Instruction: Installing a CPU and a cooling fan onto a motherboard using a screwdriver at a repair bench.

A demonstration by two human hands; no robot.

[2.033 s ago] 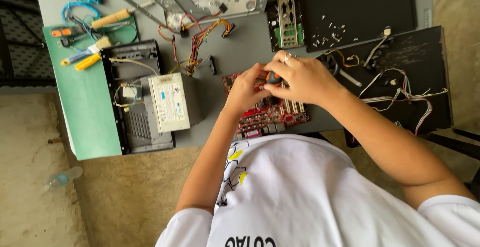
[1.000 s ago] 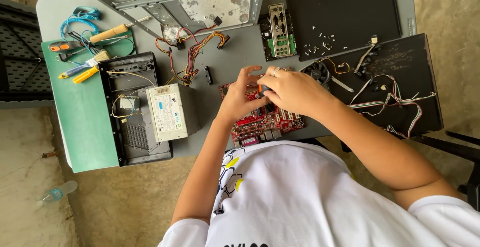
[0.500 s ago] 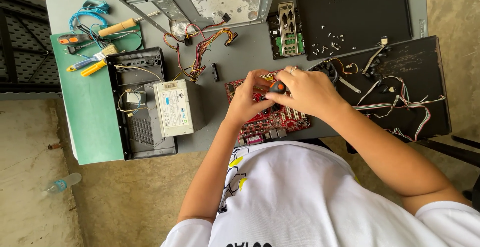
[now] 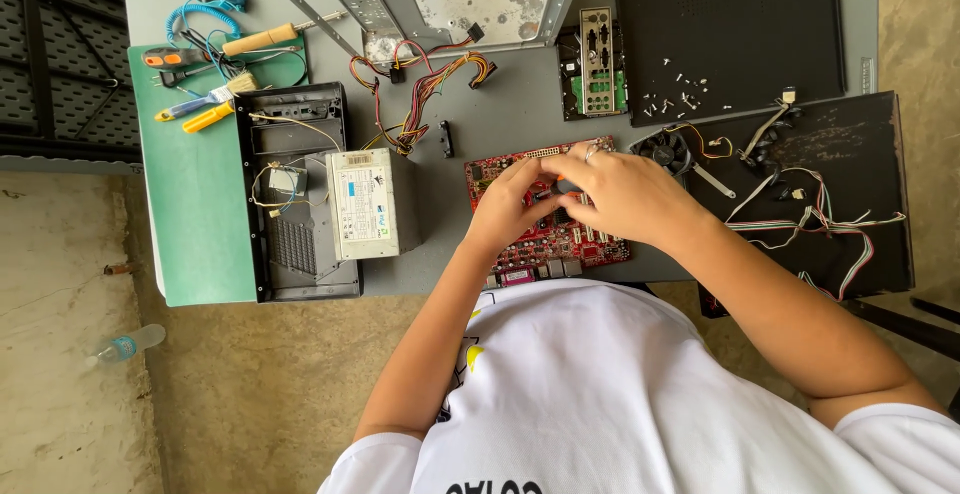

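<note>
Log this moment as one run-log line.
left hand: on red board | right hand: on board, grip unclear | power supply: left of board | fan: right of it

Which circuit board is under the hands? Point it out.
The red motherboard at the table's near edge, under both hands; the smaller green board lies untouched farther back.

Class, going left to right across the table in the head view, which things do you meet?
Green mat → grey power supply → left hand → right hand on the red circuit board → striped wire bundle.

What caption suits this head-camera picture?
Both hands, left hand and right hand, work on a red circuit board on a grey table.
</note>
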